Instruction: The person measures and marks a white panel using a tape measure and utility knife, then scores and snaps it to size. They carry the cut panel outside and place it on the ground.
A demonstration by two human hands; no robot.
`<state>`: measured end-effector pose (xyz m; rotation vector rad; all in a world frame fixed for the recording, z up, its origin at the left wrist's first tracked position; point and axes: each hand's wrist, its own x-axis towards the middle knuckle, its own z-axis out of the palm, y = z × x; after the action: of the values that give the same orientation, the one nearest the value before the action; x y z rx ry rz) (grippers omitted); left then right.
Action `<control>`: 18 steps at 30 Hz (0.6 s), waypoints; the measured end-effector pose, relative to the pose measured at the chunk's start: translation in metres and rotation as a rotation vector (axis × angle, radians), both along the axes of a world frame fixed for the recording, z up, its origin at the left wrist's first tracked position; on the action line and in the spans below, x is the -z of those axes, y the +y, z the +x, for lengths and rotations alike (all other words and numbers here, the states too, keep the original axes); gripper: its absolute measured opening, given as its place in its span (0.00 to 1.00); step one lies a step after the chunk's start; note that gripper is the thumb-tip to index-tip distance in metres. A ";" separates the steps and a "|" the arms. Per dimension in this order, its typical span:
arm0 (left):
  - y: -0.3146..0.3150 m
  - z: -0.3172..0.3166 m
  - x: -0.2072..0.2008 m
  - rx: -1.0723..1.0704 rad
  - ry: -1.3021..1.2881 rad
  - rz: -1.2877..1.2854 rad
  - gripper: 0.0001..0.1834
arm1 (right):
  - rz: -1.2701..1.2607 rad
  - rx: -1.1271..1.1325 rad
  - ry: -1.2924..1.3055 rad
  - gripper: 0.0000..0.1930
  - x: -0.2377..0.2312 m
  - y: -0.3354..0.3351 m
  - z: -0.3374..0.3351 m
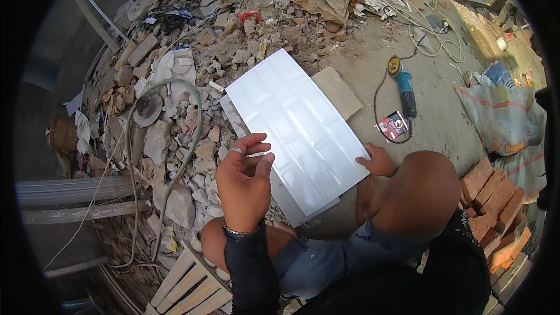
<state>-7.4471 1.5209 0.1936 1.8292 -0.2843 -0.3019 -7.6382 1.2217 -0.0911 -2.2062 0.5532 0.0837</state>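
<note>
A glossy white wall tile [300, 131] with a raised brick-like pattern lies slantwise in front of my knees. Under its lower left edge shows the border of another flat grey-white piece [296, 217]. My right hand [378, 161] grips the tile's right edge, with the thumb on top and the other fingers partly hidden. Raised over the tile's left edge is my left hand [245, 182], its fingers loosely bent and apart from the thumb, with nothing visible between them. A ring and a bracelet are on that hand and wrist.
A teal angle grinder [405, 90] with a disc lies to the right, beside a disc packet [393, 126]. A beige tile [337, 93] sits behind the white one. Rubble [233, 46] and a green hose [201, 111] spread left. Bricks [496, 198] and sacks [501, 116] stand right.
</note>
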 end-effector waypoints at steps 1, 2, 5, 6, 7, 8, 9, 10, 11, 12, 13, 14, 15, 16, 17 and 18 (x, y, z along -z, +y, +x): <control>0.002 -0.003 -0.002 0.016 0.080 0.048 0.09 | -0.022 0.010 -0.010 0.24 -0.001 0.002 0.001; 0.003 -0.006 -0.004 0.033 0.146 0.066 0.09 | -0.040 0.022 0.025 0.24 -0.002 0.005 0.003; -0.006 -0.009 -0.007 0.166 0.081 0.325 0.10 | -0.036 0.063 0.049 0.31 -0.010 0.011 0.009; -0.011 -0.012 -0.006 0.201 0.099 0.414 0.12 | -0.113 0.039 0.018 0.32 -0.014 0.012 0.011; -0.016 -0.016 -0.005 0.226 0.043 0.429 0.15 | -0.182 0.035 -0.008 0.33 -0.016 0.017 0.014; -0.021 -0.021 -0.001 0.253 0.015 0.478 0.18 | -0.250 0.043 -0.039 0.34 -0.018 0.020 0.017; -0.025 -0.026 0.005 0.281 -0.011 0.529 0.21 | -0.320 0.048 -0.086 0.34 -0.018 0.024 0.021; -0.029 -0.031 0.012 0.279 -0.033 0.522 0.22 | -0.382 0.066 -0.132 0.33 -0.017 0.028 0.026; -0.033 -0.033 0.022 0.282 -0.057 0.518 0.23 | -0.422 0.077 -0.150 0.33 -0.016 0.030 0.031; -0.035 -0.034 0.034 0.285 -0.081 0.514 0.24 | -0.348 0.118 -0.113 0.33 -0.013 0.031 0.035; -0.036 -0.035 0.048 0.303 -0.079 0.501 0.25 | -0.255 0.145 -0.047 0.33 -0.010 0.030 0.041; -0.037 -0.035 0.063 0.297 -0.051 0.521 0.27 | -0.153 0.188 0.027 0.34 -0.008 0.027 0.046; -0.036 -0.035 0.081 0.288 -0.021 0.533 0.28 | -0.176 0.237 -0.007 0.28 -0.004 0.027 0.050; -0.037 -0.033 0.099 0.284 0.031 0.553 0.30 | -0.139 0.242 0.022 0.26 -0.001 0.025 0.053; -0.037 -0.029 0.119 0.249 0.067 0.632 0.33 | -0.103 0.244 0.052 0.24 0.002 0.023 0.056; -0.036 -0.026 0.139 0.217 0.126 0.718 0.36 | -0.062 0.254 0.087 0.24 0.005 0.020 0.059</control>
<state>-7.4727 1.4852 0.0550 2.4725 -0.3106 -0.7403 -7.5788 1.2413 -0.0962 -2.1803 0.8906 0.0285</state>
